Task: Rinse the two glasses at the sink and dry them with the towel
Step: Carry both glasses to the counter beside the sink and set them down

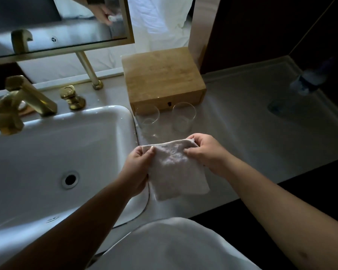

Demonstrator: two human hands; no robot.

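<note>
Two clear glasses stand upright on the white counter, the left glass (147,119) close to the sink's edge and the right glass (183,117) beside it. A small pale towel (176,170) hangs folded above the counter's front, just nearer than the glasses. My left hand (138,168) pinches its upper left corner and side. My right hand (205,151) grips its upper right edge. Neither hand touches a glass. The white sink (47,152) lies to the left.
A brass faucet (21,100) and a brass knob (71,97) stand behind the sink, under a brass-framed mirror (66,26). A wooden box (164,78) sits right behind the glasses. A plastic bottle (304,82) lies at the counter's far right. The counter's front edge (242,199) runs near my arms.
</note>
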